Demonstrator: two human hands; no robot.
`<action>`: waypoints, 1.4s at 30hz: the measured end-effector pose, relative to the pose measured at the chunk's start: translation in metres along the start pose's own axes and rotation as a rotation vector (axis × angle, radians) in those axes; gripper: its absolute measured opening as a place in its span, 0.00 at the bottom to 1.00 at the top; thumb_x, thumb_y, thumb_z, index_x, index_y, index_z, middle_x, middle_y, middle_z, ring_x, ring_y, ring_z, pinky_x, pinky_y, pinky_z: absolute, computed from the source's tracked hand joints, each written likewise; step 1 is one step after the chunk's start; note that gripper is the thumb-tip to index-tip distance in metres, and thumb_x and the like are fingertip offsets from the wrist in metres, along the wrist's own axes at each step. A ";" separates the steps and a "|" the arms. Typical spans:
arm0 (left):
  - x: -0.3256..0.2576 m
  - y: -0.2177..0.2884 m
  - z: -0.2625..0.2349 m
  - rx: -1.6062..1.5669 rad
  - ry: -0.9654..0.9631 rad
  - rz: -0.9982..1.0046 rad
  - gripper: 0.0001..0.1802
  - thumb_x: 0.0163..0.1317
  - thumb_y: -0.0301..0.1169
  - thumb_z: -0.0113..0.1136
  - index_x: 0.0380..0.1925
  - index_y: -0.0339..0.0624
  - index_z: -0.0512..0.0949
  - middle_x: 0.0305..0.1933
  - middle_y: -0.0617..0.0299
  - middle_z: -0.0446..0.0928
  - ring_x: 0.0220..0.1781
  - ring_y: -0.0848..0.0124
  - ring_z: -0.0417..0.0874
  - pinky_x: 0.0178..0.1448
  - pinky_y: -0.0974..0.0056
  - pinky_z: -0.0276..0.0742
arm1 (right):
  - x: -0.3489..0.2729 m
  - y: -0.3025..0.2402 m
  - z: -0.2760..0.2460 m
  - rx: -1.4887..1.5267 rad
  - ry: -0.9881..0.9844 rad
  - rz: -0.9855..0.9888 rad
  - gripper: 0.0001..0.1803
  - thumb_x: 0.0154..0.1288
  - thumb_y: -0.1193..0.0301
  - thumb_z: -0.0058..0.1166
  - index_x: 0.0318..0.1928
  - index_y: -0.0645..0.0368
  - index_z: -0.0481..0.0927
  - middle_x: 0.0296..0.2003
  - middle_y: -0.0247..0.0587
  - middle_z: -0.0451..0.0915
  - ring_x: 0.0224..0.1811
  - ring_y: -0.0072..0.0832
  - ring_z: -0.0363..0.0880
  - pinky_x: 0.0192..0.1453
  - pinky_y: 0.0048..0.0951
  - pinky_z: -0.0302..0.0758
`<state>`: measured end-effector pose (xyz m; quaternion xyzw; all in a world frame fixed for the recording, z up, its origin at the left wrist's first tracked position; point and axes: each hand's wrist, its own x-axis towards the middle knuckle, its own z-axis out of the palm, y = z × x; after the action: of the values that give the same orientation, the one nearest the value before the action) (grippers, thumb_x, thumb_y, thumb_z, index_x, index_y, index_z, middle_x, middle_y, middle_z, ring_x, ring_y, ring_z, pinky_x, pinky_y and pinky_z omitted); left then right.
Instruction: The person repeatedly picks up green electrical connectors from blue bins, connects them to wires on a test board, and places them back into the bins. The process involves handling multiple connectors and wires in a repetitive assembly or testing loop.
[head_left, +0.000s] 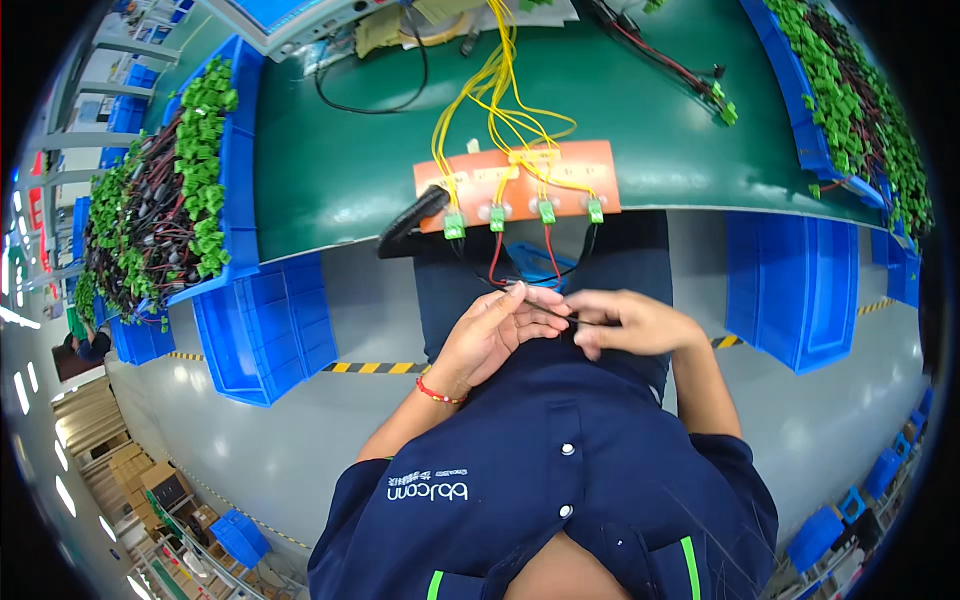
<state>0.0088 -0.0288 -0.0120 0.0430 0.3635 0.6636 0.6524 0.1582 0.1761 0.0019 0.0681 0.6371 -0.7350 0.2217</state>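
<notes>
Thin black cable [545, 311] runs between my two hands in front of my body. My left hand [500, 328] has its palm turned up, with the cable between the thumb and the fingers. My right hand [640, 322] is curled round the cable's other part; its fingers are slightly blurred. Just beyond, an orange board [590, 160] lies at the table's edge. Several green terminal connectors [497, 218] line its near side. Yellow wires [490, 85] enter them from behind, and red and black wires [549, 250] hang down from them toward my hands.
Blue bins heaped with green-ended cables stand at left [240, 160] and right [805, 90] on the green table [340, 180]. A black strap-like piece [405, 230] overhangs the front edge. Below stand blue crates [265, 330], [790, 290]. A screen device [290, 20] sits at the back.
</notes>
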 end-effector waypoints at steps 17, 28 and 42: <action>-0.018 0.031 -0.038 0.360 0.548 0.570 0.14 0.75 0.35 0.54 0.45 0.34 0.81 0.41 0.60 0.83 0.46 0.73 0.82 0.55 0.66 0.77 | 0.003 -0.006 -0.008 0.595 0.258 -0.508 0.16 0.73 0.64 0.57 0.47 0.67 0.79 0.25 0.39 0.79 0.27 0.25 0.81 0.45 0.31 0.81; 0.013 0.050 0.007 0.134 0.191 0.244 0.19 0.76 0.39 0.50 0.46 0.31 0.78 0.25 0.68 0.71 0.25 0.79 0.68 0.35 0.69 0.68 | -0.018 -0.010 -0.021 0.127 0.700 -0.264 0.14 0.75 0.67 0.54 0.46 0.67 0.83 0.26 0.34 0.79 0.26 0.22 0.78 0.41 0.25 0.78; -0.030 0.018 0.017 0.048 0.025 0.121 0.18 0.74 0.40 0.55 0.30 0.35 0.77 0.16 0.73 0.60 0.16 0.81 0.55 0.23 0.68 0.49 | 0.027 -0.018 0.010 0.533 0.029 -0.236 0.23 0.82 0.58 0.39 0.45 0.64 0.80 0.16 0.23 0.62 0.15 0.13 0.62 0.33 0.25 0.79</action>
<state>0.0070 -0.0465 0.0222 0.0719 0.3842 0.6934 0.6053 0.1283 0.1615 0.0093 0.0600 0.4281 -0.8962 0.0998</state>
